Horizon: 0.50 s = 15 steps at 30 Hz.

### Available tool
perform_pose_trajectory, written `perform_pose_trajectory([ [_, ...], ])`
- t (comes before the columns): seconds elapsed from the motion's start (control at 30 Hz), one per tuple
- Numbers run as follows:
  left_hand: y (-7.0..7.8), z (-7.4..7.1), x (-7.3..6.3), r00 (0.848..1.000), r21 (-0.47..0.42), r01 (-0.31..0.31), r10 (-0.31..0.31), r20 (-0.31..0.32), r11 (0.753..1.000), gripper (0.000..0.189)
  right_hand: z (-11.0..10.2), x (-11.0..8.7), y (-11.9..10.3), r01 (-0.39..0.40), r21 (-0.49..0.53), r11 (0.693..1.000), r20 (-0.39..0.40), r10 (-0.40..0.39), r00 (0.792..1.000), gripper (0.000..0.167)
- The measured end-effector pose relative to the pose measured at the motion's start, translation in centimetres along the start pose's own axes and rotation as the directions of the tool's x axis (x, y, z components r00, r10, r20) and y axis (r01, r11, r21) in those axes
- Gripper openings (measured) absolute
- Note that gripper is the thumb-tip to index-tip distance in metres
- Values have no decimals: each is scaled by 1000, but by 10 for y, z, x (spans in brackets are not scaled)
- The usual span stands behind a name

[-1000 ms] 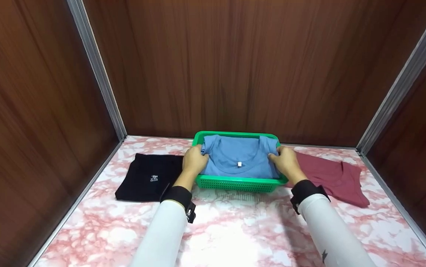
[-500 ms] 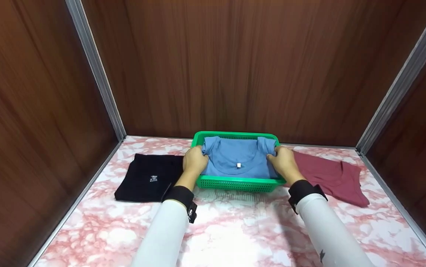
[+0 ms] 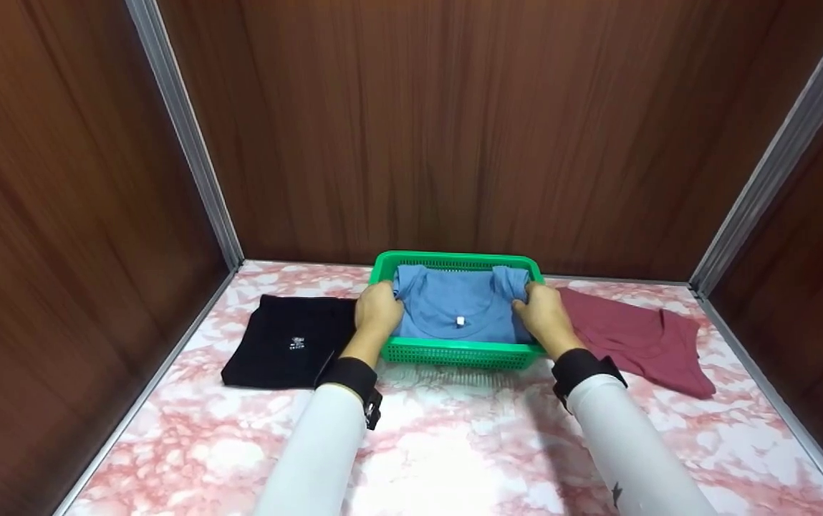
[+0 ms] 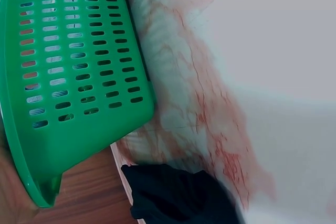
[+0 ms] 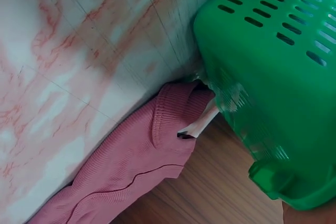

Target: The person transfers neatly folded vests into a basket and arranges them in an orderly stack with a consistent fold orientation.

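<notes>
In the head view a folded light-blue T-shirt (image 3: 454, 308) with a small white neck label lies inside a green perforated plastic basket (image 3: 454, 355). My left hand (image 3: 379, 309) pinches the shirt's left side at the shoulder, over the basket's left rim. On the opposite side my right hand (image 3: 546, 315) pinches the shirt's right edge, thumb on the cloth. Most fingertips are hidden by cloth and basket. The left wrist view catches only part of the left hand (image 4: 13, 187) beside the basket rim; a sliver of the right hand (image 5: 310, 214) shows in the right wrist view.
A folded black garment (image 3: 286, 344) with a small white print lies left of the basket. To its right a maroon garment (image 3: 640, 337) is spread on the pink-and-white marbled tabletop (image 3: 425, 459). Brown wood-look panels (image 3: 454, 129) with grey metal corner strips enclose the back and sides.
My right hand has shifted slightly left with the shirt's right edge, and the shirt's upper part looks narrower and a little lower in the basket. The left hand has barely moved.
</notes>
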<state>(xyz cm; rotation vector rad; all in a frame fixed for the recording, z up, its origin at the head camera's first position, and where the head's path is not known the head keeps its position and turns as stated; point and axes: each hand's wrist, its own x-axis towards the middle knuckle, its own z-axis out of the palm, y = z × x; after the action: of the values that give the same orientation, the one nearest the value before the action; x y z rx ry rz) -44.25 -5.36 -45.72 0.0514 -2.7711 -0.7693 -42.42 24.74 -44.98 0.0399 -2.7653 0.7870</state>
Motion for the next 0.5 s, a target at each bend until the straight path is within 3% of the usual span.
perform_pose_trajectory([
  [0.5,8,5,2,999,146,18,-23,32,989,16,6,1,-3,36,-86,996,4,-36,999,21],
])
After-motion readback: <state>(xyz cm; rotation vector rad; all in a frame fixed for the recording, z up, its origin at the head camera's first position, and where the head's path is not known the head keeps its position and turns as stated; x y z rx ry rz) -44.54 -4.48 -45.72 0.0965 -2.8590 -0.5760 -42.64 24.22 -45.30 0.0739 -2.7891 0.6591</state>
